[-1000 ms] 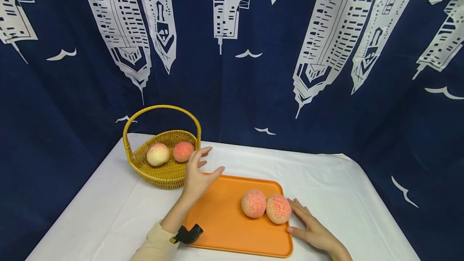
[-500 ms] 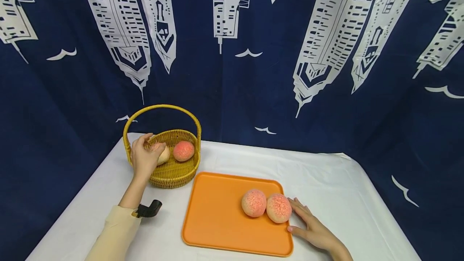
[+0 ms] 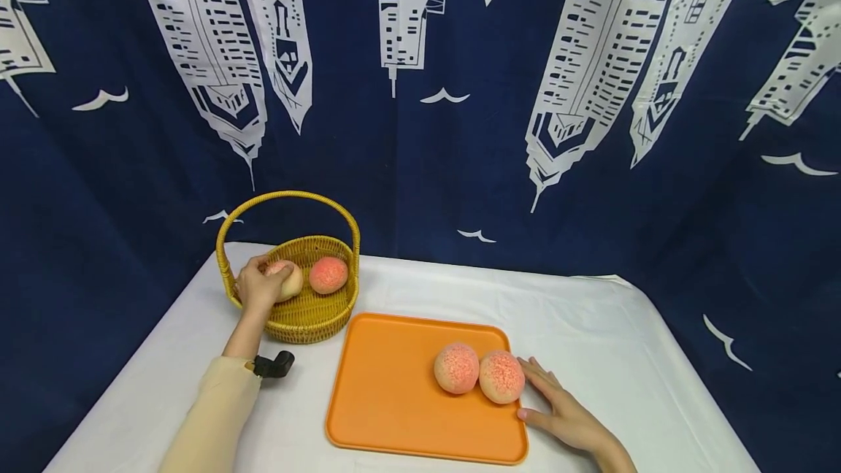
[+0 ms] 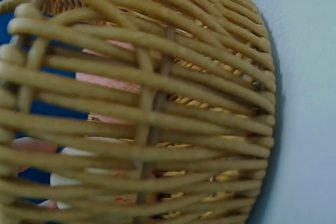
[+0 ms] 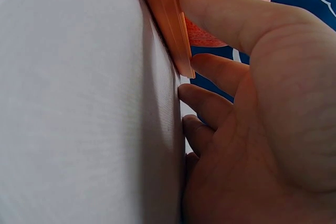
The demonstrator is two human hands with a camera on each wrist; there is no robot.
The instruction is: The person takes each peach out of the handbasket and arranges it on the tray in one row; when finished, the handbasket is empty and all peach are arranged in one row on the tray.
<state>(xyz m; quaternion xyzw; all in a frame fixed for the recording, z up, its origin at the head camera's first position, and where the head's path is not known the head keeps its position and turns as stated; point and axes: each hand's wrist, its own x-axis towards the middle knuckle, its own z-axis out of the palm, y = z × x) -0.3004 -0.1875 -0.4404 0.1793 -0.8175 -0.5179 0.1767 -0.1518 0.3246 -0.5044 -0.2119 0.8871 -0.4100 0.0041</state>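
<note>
At the left of the head view, my left hand [image 3: 258, 285] reaches into the wicker basket [image 3: 309, 333] and grips a pale peach [image 3: 292, 286] between thumb and fingers. A redder peach [image 3: 328, 275] lies beside it in the basket. Woven basket wall [image 4: 152, 129] fills most of the left wrist view, with the fruit partly showing through its gaps. My right hand [image 3: 565, 414] rests at the right edge of the orange tray [image 3: 388, 400], fingers relaxed. In the right wrist view its thumb touches the tray's rim [image 5: 167, 19]. Two pink peaches [image 3: 456, 368] sit side by side on the tray, one close to my right fingertips.
A white cloth [image 3: 624, 341] covers the table. The basket's tall arched handle [image 3: 289, 194] rises over its opening, near the left hand. Behind the table hangs a navy curtain [image 3: 427, 166] printed with white buildings and birds.
My left hand has moved left from above the tray into the basket and taken hold of the pale peach. The right hand stays by the tray. The head view has shifted slightly.
</note>
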